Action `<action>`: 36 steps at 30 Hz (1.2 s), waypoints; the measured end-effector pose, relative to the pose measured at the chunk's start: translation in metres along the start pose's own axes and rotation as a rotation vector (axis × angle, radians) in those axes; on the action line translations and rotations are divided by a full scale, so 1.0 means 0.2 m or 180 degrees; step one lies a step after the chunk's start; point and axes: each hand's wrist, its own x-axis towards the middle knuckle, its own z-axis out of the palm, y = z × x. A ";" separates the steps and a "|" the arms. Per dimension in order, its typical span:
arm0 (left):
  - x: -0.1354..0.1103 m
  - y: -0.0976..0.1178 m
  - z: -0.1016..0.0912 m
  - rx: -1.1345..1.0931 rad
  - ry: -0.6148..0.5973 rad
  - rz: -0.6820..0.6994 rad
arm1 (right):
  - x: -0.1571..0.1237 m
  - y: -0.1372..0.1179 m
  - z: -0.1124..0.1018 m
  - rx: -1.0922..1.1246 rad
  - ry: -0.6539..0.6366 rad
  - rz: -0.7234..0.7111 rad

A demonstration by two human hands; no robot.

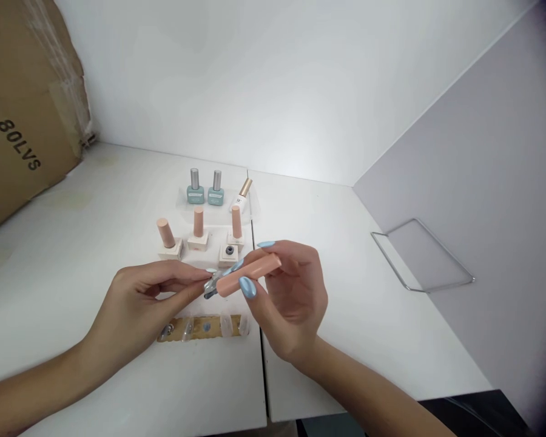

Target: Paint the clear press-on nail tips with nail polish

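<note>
My right hand (289, 297) grips a peach nail-polish cap (250, 276) whose brush tip points left. My left hand (150, 297) pinches a small nail tip (212, 280) against that brush. Just below the hands lies a tan strip (202, 328) carrying several clear and painted nail tips. Behind the hands an open polish bottle (229, 252) stands without its cap, beside three capped peach bottles (198, 229). Further back are two teal bottles (204, 189) and a white bottle with a gold cap (241, 195) lying tilted.
A cardboard box (22, 115) leans at the far left. A wire frame (421, 255) sits against the grey wall on the right. A seam (259, 340) runs between the two white table panels. The table's front edge lies near my forearms.
</note>
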 end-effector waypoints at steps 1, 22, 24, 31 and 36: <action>0.00 0.00 0.00 -0.0006 0.0003 0.0009 | 0.00 0.00 0.00 0.0035 -0.0022 0.0024; 0.01 -0.01 0.02 -0.0236 -0.0120 -0.0549 | -0.04 0.00 -0.01 0.0182 0.0250 0.0839; 0.01 -0.01 0.02 -0.0248 -0.0120 -0.0576 | -0.04 0.01 -0.02 0.0114 0.0342 0.1008; 0.01 -0.03 0.01 -0.0509 -0.0190 -0.0760 | 0.00 0.04 -0.04 0.0101 0.0857 0.1659; 0.02 -0.02 0.01 -0.0646 -0.0179 -0.0842 | 0.01 0.05 -0.04 0.0108 0.1038 0.1782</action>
